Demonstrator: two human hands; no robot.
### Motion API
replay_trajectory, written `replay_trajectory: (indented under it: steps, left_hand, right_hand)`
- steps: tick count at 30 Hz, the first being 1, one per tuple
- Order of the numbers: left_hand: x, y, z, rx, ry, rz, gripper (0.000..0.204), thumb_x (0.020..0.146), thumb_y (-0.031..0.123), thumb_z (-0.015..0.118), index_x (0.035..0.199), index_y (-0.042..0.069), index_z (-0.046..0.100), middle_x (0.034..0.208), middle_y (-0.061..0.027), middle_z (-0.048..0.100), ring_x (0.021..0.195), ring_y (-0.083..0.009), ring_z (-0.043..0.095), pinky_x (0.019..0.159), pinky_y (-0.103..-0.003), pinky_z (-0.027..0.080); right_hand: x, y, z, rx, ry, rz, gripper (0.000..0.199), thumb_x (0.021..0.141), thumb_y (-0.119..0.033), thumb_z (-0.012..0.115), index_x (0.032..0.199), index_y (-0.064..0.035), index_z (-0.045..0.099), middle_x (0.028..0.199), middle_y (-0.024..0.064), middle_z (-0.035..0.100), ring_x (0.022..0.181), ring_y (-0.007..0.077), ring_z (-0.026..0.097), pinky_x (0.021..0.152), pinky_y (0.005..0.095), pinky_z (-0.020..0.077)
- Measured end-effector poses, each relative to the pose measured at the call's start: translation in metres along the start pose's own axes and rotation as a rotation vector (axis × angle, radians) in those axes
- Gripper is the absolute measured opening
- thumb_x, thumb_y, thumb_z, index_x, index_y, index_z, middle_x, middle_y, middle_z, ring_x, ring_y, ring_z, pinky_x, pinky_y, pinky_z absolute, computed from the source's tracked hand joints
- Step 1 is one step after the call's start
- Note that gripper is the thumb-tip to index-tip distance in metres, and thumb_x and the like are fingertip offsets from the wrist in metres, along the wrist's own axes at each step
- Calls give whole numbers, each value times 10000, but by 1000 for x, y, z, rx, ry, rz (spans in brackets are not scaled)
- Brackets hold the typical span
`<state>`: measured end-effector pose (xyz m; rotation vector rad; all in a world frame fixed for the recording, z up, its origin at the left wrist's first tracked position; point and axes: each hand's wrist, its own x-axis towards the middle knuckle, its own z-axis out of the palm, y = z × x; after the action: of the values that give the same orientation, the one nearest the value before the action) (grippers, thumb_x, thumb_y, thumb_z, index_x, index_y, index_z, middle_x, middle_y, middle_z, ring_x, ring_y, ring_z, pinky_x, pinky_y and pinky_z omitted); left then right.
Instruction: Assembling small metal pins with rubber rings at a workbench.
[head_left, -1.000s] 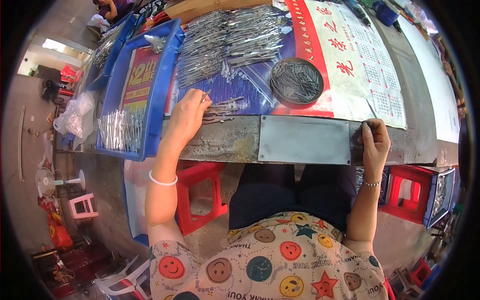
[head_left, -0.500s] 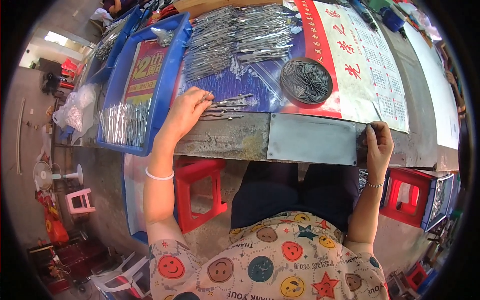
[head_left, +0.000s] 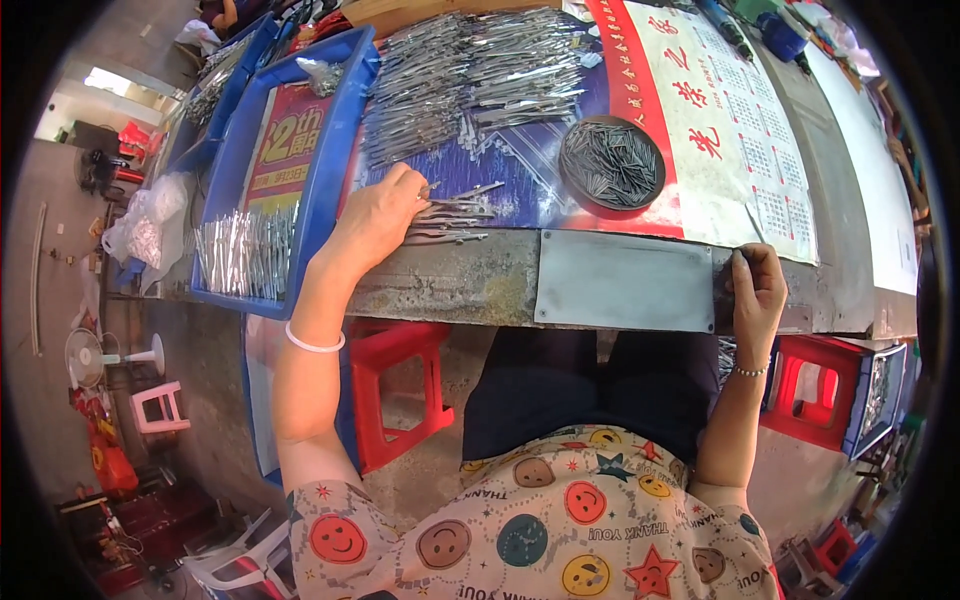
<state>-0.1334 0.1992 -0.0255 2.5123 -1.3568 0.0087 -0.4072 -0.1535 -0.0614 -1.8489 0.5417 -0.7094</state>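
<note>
Left hand (head_left: 375, 215): fingers curled together, pinching small bundle of metal pieces (head_left: 452, 212), left of grey metal plate (head_left: 625, 280).
Right hand (head_left: 757, 290): fingers bent, gripping table edge at plate's right end.
Round dish of pins (head_left: 612, 163): beyond plate.
Blue tray (head_left: 305, 190): far left of plate.

— Where do the left fingers (head_left: 405, 190) sit?

— On the bench (head_left: 470, 285), touching a small bunch of metal tools (head_left: 452, 213) that runs rightward from them. Beyond the fingers lies the big tool pile (head_left: 470, 80); further right, a dish (head_left: 611, 162) of pins.

— And to their left?

— A tray (head_left: 310, 200) holding more tools.

— The right fingers (head_left: 745, 265)?

— At the bench's near edge, just right of a flat plate (head_left: 625, 282).
</note>
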Motion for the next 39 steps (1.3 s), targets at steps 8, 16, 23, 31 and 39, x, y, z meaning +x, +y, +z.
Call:
replay_trajectory:
  steps: [8, 16, 23, 31, 39]
  left_hand:
    - [-17, 7, -13, -294, 224, -46, 91, 917, 62, 543, 984, 27, 492, 868, -126, 620, 614, -259, 583, 562, -335, 467]
    - [-73, 121, -9, -1372, 301, -415, 130, 867, -48, 566, 961, 24, 512, 825, -77, 623, 480, -45, 428, 422, -163, 334]
    - [-117, 178, 34, -1525, 51, -375, 228, 859, 2, 653, 1072, -20, 576, 932, -56, 639, 808, -83, 593, 712, -205, 481]
    - [-125, 197, 41, -1493, -9, -448, 240, 883, -10, 614, 1118, -43, 579, 952, -56, 641, 857, -84, 608, 773, -213, 488]
    - [-113, 220, 48, -1640, -17, -434, 205, 906, -12, 560, 1110, -18, 580, 903, -40, 635, 794, -56, 581, 712, -196, 471]
  right_hand:
    - [3, -13, 5, 30, 25, 37, 59, 896, -49, 584, 903, 7, 565, 776, -14, 547, 665, 36, 481, 593, 182, 398]
    - [53, -74, 58, -225, -416, -320, 172, 803, -34, 622, 954, 15, 555, 855, 133, 605, 769, 251, 613, 727, 336, 487]
    - [99, -45, 105, -838, -457, -541, 92, 750, -32, 561, 841, -15, 559, 885, 184, 604, 846, 344, 615, 761, 431, 485]
    - [106, -46, 111, -846, -489, -488, 117, 740, -19, 537, 847, -8, 584, 838, 189, 628, 776, 357, 627, 708, 440, 497]
    - [111, -51, 100, -578, -446, -381, 99, 759, -54, 547, 832, 12, 545, 754, 207, 614, 759, 382, 619, 691, 468, 479]
